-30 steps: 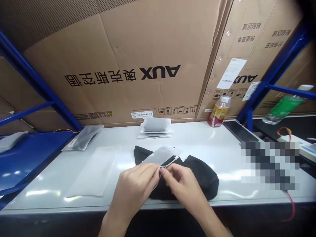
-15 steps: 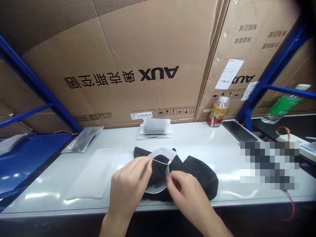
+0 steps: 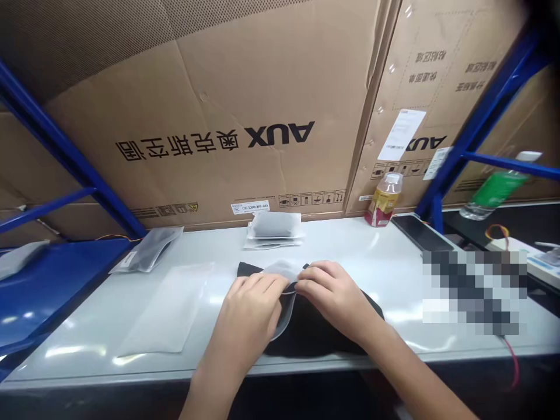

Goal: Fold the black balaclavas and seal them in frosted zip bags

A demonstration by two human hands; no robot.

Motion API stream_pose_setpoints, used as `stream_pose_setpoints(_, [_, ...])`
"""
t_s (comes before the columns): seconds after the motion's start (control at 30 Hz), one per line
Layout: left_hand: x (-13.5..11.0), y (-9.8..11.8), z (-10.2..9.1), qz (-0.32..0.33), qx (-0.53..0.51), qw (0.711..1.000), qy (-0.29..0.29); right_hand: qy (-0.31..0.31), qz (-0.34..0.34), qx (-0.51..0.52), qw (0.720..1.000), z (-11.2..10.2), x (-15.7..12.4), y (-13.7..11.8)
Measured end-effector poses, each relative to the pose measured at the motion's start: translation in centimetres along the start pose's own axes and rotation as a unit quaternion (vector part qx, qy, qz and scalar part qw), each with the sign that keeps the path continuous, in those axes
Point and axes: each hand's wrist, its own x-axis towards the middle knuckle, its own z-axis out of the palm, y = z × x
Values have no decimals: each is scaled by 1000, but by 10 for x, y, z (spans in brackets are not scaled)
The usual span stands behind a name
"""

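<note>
The left hand (image 3: 247,315) and right hand (image 3: 332,297) pinch the rim of a translucent bag (image 3: 283,270) over a black cloth (image 3: 310,335), seemingly easing its mouth open, though fingers partly hide the grip; spreading the rim wider looks needed.

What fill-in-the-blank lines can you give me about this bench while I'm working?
The left hand and right hand both hold a translucent plastic bag against ____ fabric.
The large brown cardboard box behind them is printed with the brand ____.
The clear plastic bottle at the far right has a ____ label.
Missing words: black, AUX, green.
</note>
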Motion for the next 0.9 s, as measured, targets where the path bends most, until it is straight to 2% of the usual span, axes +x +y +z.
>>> stream_pose_setpoints(0.13, [6,-1,9,6,6,1000,12,-31,-44,-23,998,-2,3,5])
stream_pose_setpoints(0.2, [6,-3,11,1,6,999,34,-6,-52,-39,998,-4,1,2])
stream_pose_setpoints(0.3, [5,-3,8,-11,7,999,50,65,-33,-53,996,-3,-3,-6])
stream_pose_setpoints(0.4, [6,-1,1,19,-13,999,28,97,-14,-34,995,-1,-3,-13])
stream_pose_setpoints(0.5, [7,-1,-3,66,-67,996,7,95,-12,-12,995,-1,-2,-16])
stream_pose_setpoints(0.57, [7,-4,-2,73,-81,994,18,98,-17,-6,995,0,-2,-18])
stream_pose_setpoints(0.7, [6,-6,3,83,-56,994,40,99,-22,-1,995,-1,-5,-20])
stream_pose_setpoints(0.9, [2,-1,6,97,-4,993,69,88,30,-31,995,-3,-10,-32])
